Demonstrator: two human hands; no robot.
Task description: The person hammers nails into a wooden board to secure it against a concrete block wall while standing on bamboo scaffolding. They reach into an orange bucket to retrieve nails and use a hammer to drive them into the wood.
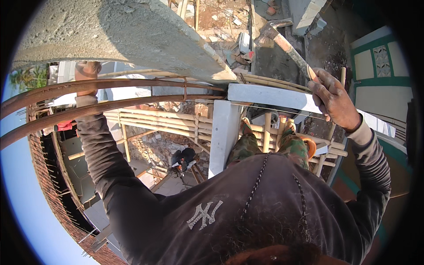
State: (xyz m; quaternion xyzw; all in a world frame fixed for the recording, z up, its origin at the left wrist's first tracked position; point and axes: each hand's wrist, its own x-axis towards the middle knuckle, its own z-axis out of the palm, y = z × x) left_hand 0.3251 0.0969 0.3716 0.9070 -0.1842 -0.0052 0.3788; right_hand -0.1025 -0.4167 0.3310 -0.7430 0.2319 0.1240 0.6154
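My right hand [334, 98] is closed round the lower end of a hammer's wooden handle. The hammer [289, 48] slants up and to the left, its metal head at the far end above the ground. My left arm reaches forward past two curved, rusty steel bars [132, 83]. Beyond them, my left hand [87, 73] is at the edge of a rough grey concrete column [145, 33]. Its fingers look curled, but the column partly hides them. Below the hammer hand run pale blocks [274, 95] with a thin string alongside.
My feet stand on bamboo poles [267, 132] beside a pale upright block [222, 132]. More bamboo rails [163, 121] cross on the left, with rubble [145, 152] and a dark bundle [182, 157] below. A green-framed wall [382, 66] stands right, a tiled roof [53, 185] left.
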